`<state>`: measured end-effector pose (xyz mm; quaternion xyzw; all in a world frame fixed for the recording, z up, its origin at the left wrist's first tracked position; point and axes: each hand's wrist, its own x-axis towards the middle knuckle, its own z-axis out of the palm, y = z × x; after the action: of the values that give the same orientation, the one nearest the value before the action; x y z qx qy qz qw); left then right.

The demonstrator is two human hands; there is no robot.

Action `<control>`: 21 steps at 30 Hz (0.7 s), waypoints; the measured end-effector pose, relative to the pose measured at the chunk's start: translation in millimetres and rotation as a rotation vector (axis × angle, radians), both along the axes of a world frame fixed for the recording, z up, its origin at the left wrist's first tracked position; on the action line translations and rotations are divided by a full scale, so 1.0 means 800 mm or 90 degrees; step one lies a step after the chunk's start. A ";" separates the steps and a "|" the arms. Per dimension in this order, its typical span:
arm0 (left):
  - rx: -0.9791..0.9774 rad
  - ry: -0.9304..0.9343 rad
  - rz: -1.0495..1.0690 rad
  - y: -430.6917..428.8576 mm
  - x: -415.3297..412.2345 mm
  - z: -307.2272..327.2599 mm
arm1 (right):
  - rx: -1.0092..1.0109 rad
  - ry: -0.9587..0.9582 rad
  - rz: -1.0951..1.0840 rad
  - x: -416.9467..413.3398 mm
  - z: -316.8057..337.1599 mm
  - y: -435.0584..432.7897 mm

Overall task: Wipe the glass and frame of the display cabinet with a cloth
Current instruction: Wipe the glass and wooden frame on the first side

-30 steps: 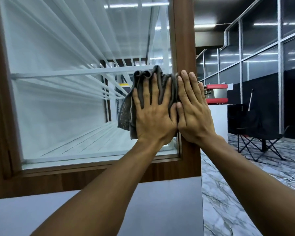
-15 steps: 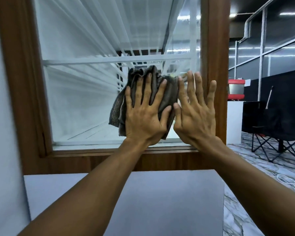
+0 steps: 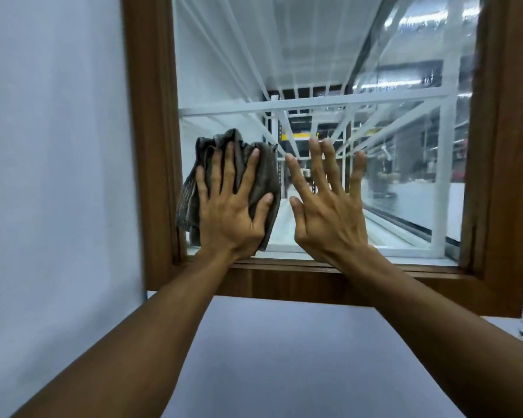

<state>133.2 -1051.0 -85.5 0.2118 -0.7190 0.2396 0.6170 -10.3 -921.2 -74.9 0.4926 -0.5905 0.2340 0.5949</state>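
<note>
Grey cloth [image 3: 266, 176]: bunched flat on the glass [image 3: 224, 70], low in its left corner, just beside the frame [image 3: 151, 146].
Left hand [image 3: 230, 212]: fingers straight and splayed, pressing the cloth onto the glass.
Right hand [image 3: 329, 215]: open too, fingers fanned, holding nothing, just beside the cloth.
Frame: brown wood, bordering the glass.
Shelf bars [image 3: 314, 105]: white, behind the glass.

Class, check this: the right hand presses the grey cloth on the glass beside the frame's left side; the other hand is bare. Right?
No. The head view shows the left hand pressing the grey cloth on the glass beside the left side of the frame; the right hand is bare.
</note>
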 end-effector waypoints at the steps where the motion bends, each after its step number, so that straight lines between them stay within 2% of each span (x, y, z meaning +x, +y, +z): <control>1: -0.003 -0.003 0.004 -0.007 0.007 0.000 | -0.002 -0.011 -0.009 0.006 -0.001 -0.005; 6: -0.073 -0.081 -0.004 -0.043 0.050 -0.008 | 0.054 0.035 0.000 0.027 -0.020 -0.025; 10: 0.071 0.027 0.000 -0.026 0.031 -0.024 | 0.057 0.040 -0.013 0.027 -0.023 -0.027; 11: 0.070 0.003 0.007 -0.020 0.027 -0.025 | 0.058 0.039 -0.014 0.028 -0.022 -0.026; 14: -0.066 -0.195 0.008 -0.033 0.054 -0.016 | 0.062 0.047 -0.006 0.028 -0.022 -0.022; 15: -0.071 -0.196 0.010 -0.039 0.063 -0.013 | 0.065 0.054 -0.003 0.025 -0.023 -0.020; 18: 0.046 -0.062 0.029 -0.031 0.047 -0.023 | 0.075 0.073 0.002 0.012 -0.020 -0.014; 19: 0.045 -0.078 0.031 -0.021 0.037 -0.026 | 0.077 0.084 0.004 0.008 -0.019 -0.010; 21: -0.051 -0.198 0.025 -0.014 0.033 -0.023 | 0.082 0.105 0.011 -0.004 -0.017 0.001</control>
<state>159.5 -1062.1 -103.9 0.1619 -0.7915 0.3099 0.5013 -13.3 -920.2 -88.2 0.5523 -0.5489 0.1591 0.6069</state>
